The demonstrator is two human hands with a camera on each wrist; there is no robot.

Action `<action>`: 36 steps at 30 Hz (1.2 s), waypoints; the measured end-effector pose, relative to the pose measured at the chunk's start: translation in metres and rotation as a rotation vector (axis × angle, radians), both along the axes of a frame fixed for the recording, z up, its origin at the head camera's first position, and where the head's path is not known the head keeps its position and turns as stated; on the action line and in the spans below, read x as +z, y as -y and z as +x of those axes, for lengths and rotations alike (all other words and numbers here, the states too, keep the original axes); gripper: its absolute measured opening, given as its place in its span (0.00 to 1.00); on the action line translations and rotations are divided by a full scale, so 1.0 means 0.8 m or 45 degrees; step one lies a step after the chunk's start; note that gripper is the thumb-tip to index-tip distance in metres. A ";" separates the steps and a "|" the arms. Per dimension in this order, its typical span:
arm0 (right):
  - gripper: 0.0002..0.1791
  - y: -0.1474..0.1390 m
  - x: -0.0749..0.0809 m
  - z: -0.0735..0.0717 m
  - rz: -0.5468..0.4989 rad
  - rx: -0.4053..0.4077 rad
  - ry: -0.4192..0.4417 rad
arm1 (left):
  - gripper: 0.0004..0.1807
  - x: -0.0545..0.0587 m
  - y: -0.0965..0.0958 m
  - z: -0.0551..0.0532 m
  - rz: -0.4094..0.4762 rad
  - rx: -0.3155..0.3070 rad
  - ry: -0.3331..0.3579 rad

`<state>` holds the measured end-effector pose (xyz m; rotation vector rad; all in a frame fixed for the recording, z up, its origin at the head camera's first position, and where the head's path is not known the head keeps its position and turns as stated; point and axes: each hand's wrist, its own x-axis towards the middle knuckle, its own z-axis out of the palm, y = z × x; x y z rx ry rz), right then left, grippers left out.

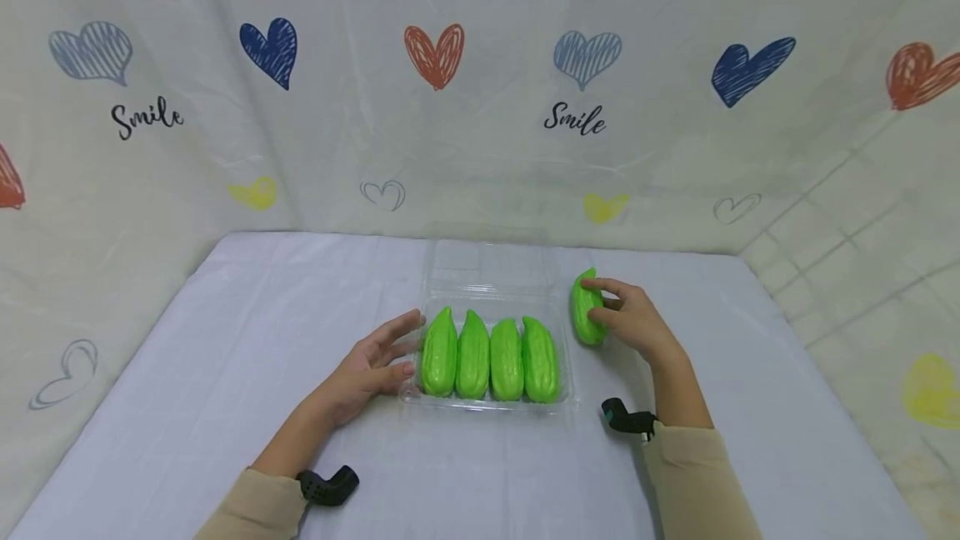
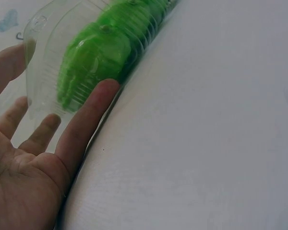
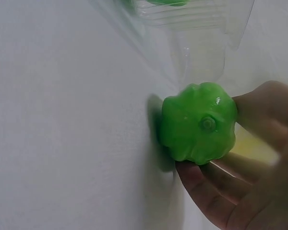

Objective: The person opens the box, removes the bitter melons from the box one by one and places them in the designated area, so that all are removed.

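A clear plastic clamshell box [image 1: 491,408] holds several bright green ridged gourds [image 1: 472,357], lying side by side with their pointed tips toward the back. My left hand [image 1: 377,363] is at the box's left side, its fingers spread and fairly straight; in the left wrist view the thumb [image 2: 89,115] lies along the wall of the box. To the right of the box, my right hand [image 1: 633,319] grips another gourd [image 1: 587,307] between thumb and fingers. The right wrist view shows that gourd's round stem end, close over the table with a shadow beside it.
The clear lid [image 1: 487,267] stands open at the back of the box. A white cloth covers the table [image 1: 315,290]. Behind it hangs a pale curtain [image 1: 495,148] printed with hearts. Black wrist devices [image 1: 328,486] are worn on both forearms.
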<state>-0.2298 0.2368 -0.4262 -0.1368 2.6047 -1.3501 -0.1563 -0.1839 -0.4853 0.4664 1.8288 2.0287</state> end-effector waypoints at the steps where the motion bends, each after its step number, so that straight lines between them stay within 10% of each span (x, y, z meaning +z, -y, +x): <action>1: 0.29 0.000 0.000 0.000 0.002 0.004 0.003 | 0.41 0.000 0.000 0.000 -0.001 0.000 0.000; 23: 0.30 0.001 0.006 0.004 0.033 0.033 -0.018 | 0.40 0.003 -0.001 0.002 -0.003 0.009 0.023; 36: 0.28 0.008 0.039 0.015 0.098 0.053 -0.227 | 0.40 0.001 -0.001 0.001 0.005 -0.002 0.022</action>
